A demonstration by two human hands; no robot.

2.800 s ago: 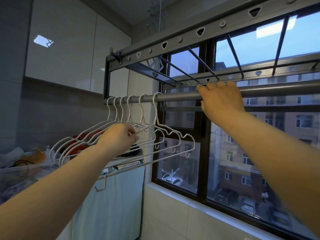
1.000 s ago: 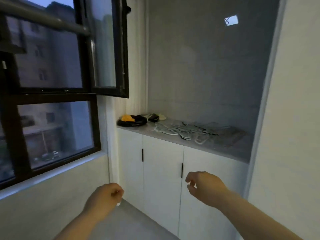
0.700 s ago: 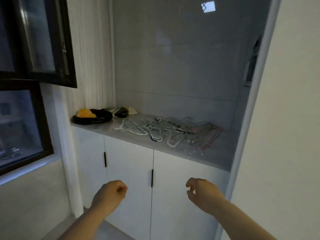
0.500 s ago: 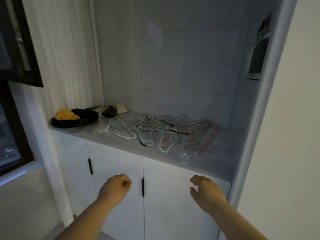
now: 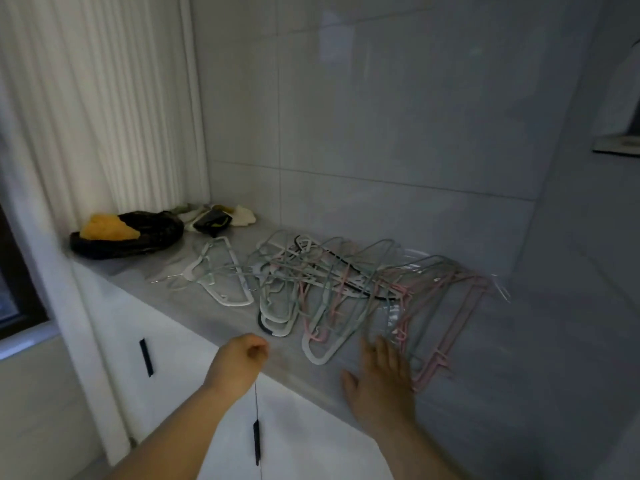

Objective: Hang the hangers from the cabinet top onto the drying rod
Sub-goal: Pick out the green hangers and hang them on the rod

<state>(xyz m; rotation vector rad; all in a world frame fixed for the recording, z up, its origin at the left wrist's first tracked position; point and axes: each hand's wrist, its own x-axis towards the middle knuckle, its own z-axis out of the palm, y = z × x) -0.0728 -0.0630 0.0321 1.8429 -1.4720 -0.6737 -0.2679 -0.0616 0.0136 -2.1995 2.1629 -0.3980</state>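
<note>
**Q:** Looking at the hangers [image 5: 332, 282] first, where do they lie?

**A:** Flat in a tangled heap on the grey counter [image 5: 194, 317], over its middle and right part, close to the tiled wall [image 5: 381, 133]. Grey-green and white ones cross in the middle. The pink hangers [image 5: 446, 317] fan out at the right, and one white hanger [image 5: 221, 275] lies at the left edge of the heap.

**Q:** And your hands?

**A:** My right hand [image 5: 381, 386] is flat and spread, palm down over the counter's front edge, fingertips [image 5: 379, 342] at the near ends of the grey and pink ones. It is blurred, so I cannot tell whether I touch them. My left hand [image 5: 239, 365] is curled into a fist with nothing in it. I hold it just before the counter's edge, left of the right hand and apart from the heap.

**Q:** What else is up there?

**A:** At the far left end there is a black bag [image 5: 145, 237] with a yellow lump [image 5: 107, 230] on it. Just beside it, by the wall, are a small dark bundle [image 5: 213, 220] and pale cloths [image 5: 244, 216]. Under the counter are white cabinet doors [image 5: 187, 386] with black handles [image 5: 146, 356]. A white pleated curtain [image 5: 97, 98] hangs at the left, and a dark window frame [image 5: 17, 289] shows at the picture's left edge
</note>
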